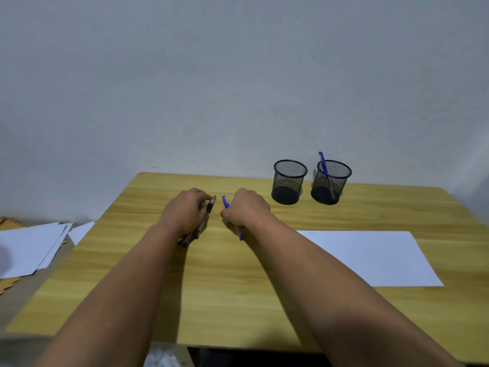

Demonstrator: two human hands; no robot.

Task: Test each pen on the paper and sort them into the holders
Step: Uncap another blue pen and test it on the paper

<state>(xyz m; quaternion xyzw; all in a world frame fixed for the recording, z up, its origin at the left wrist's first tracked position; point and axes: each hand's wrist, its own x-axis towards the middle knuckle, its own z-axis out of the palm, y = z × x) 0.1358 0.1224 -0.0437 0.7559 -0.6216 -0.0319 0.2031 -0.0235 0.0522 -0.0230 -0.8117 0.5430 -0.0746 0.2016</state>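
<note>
I can read no text, label, brand, number or sign anywhere: none on the paper (370,256), the two mesh holders (289,181), the pens (225,202), or the loose sheets (29,247) at my left.

Blue pen (225,202) tilted, mid-table; another (323,162) upright in right mesh holder (330,182).

Both forearms are bare from the near edge to the wrists, no sleeves showing. The left hand (188,211) and right hand (246,207) wear nothing.
</note>
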